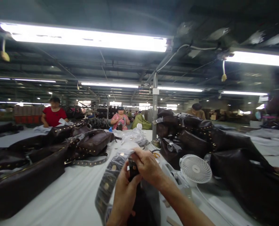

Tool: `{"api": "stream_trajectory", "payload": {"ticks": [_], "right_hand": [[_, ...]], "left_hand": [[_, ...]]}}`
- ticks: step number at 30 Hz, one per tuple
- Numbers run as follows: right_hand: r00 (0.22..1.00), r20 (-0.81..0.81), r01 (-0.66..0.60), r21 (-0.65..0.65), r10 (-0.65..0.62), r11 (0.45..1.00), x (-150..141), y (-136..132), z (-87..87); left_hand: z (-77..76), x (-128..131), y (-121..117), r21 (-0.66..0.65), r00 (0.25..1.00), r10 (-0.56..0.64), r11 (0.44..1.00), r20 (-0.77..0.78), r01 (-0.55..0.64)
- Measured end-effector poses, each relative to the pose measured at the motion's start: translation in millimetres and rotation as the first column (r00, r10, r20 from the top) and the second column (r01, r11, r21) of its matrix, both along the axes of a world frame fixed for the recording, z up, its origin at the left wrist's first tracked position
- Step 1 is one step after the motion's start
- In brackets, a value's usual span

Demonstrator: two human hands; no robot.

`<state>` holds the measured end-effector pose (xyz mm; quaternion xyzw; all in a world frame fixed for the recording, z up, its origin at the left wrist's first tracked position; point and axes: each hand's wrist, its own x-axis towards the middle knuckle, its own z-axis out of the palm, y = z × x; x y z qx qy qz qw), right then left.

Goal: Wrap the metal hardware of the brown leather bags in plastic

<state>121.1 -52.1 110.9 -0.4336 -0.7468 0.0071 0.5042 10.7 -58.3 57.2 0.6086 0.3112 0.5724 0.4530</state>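
Observation:
Both of my hands meet at a dark leather strap [133, 169] with brass-coloured studs, in the lower middle of the head view. My left hand [125, 188] grips the strap from below, its thumb lying across it. Fingers of my right hand [146, 164] pinch at the strap's top end, where clear plastic wrap bunches up. To the left, a plastic-wrapped studded part of the strap [106, 186] curves down towards the front edge. Below my hands hangs a dark bag body [145, 204], partly hidden by my left hand and forearm.
Dark studded leather bags [31, 179] lie piled on the left of the white table [80, 191]. More bags [243, 179] are heaped on the right. A small white fan [196, 169] stands beside my right forearm. Crumpled plastic [134, 137] and a metal post [155, 119] are ahead. Several co-workers sit beyond.

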Motion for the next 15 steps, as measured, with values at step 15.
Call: {"api": "stream_trajectory", "payload": {"ticks": [15], "right_hand": [[0.984, -0.17, -0.08, -0.209, 0.044, 0.975, 3, 7, -21.3]], "left_hand": [[37.8, -30, 4, 0.159, 0.986, 0.162, 0.975, -0.043, -0.154]]}}
